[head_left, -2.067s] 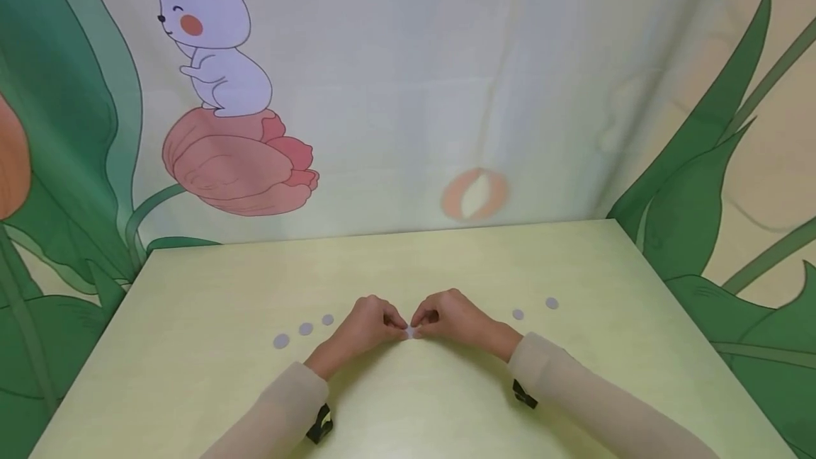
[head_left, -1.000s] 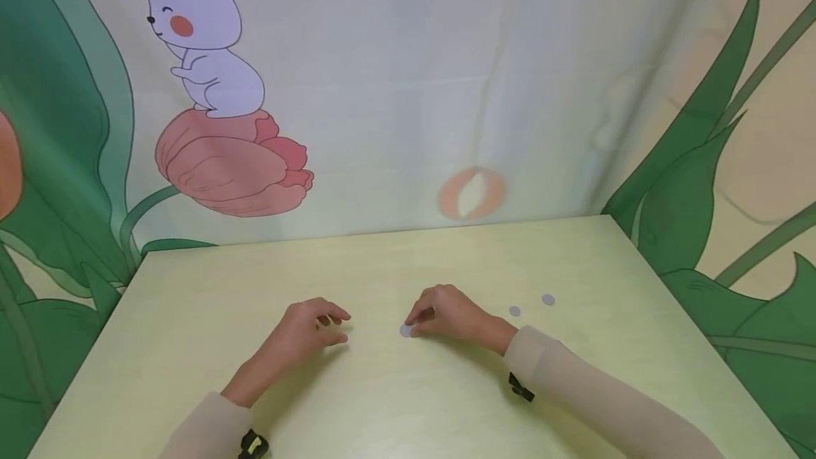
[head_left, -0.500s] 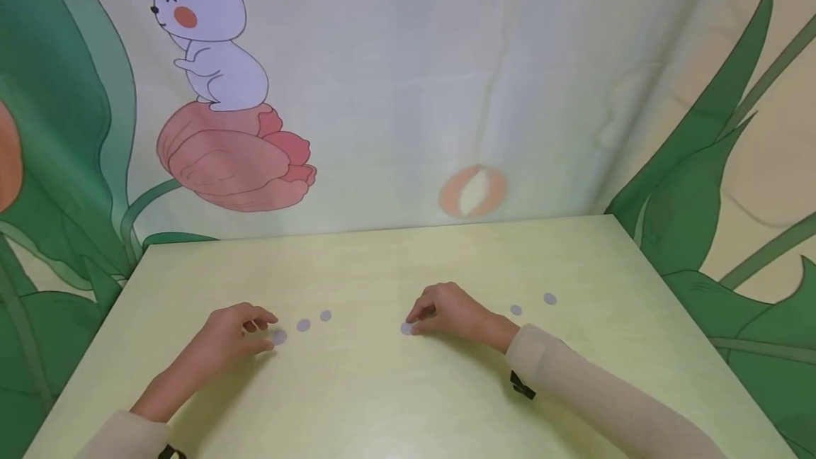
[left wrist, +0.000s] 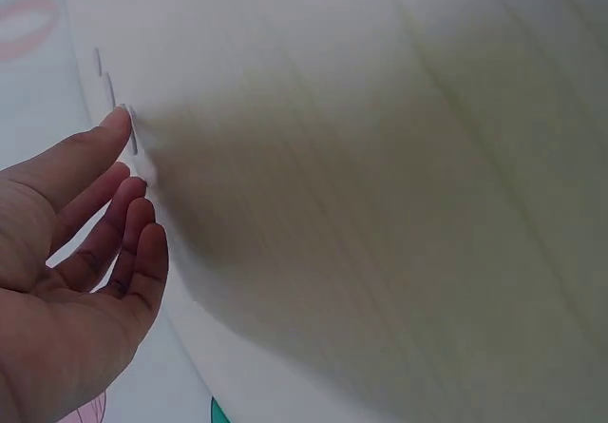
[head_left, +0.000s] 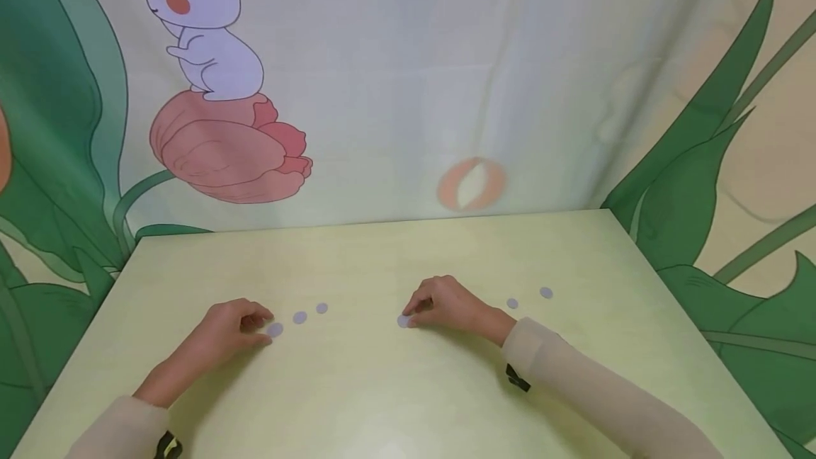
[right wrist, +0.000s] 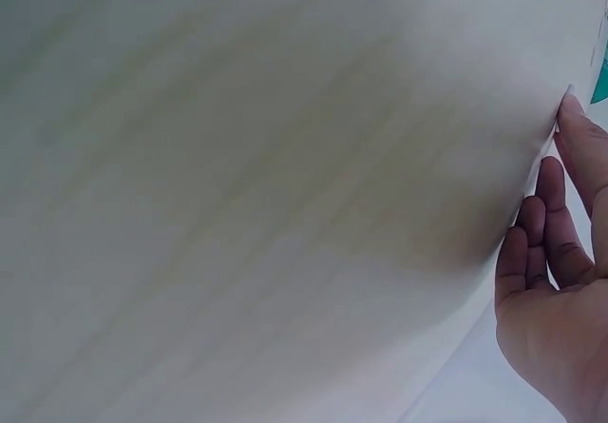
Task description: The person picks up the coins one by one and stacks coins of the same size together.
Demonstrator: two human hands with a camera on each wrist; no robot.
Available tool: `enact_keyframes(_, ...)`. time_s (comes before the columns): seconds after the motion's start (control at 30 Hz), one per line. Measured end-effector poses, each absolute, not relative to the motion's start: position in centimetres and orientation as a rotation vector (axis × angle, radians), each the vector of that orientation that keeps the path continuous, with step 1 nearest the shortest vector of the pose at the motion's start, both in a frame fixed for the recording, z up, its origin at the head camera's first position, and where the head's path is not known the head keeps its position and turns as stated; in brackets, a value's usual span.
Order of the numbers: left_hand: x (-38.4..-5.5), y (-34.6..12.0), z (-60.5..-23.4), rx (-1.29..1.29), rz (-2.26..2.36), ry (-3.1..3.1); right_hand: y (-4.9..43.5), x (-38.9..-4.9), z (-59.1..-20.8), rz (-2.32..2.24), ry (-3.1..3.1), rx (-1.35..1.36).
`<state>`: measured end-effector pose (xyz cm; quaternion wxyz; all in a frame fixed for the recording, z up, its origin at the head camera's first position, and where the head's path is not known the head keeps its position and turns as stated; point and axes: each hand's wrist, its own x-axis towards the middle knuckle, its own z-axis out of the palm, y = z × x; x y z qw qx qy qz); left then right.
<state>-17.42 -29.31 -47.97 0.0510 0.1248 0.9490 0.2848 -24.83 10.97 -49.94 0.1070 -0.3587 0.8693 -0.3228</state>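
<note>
Flat, pale grey-violet discs lie in a spread-out row on a light yellow table (head_left: pixel 357 402). My left hand (head_left: pixel 223 331) is at the leftmost disc (head_left: pixel 275 330), its curved fingertips and thumb at opposite edges. The left wrist view shows the thumb tip against that disc (left wrist: pixel 133 138), seen almost edge-on. Near the table's middle, my right hand (head_left: pixel 443 303) pinches the middle disc (head_left: pixel 403 321) between thumb and fingertips, partly covering it. In the right wrist view, the thumb (right wrist: pixel 581 138) rests at a thin disc edge (right wrist: pixel 570 90).
Right of the left hand lie two more discs, a nearer one (head_left: pixel 299 317) and a smaller one (head_left: pixel 321 308). Beyond the right wrist are a small disc (head_left: pixel 513 303) and a larger one (head_left: pixel 546 292). A printed cloth (head_left: pixel 382 91) with a rabbit hangs behind the table.
My left hand let go of the middle disc, moved left to the leftmost disc and drew its fingers in around it. The right hand has stayed at the middle disc.
</note>
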Motion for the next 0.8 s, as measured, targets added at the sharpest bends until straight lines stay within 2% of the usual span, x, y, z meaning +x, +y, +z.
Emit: enact_keyframes(0.8,-17.7,-30.6,-50.6,0.424,1.002,2.959,10.7,-24.5,-49.6,-0.966,2.559,-1.002)
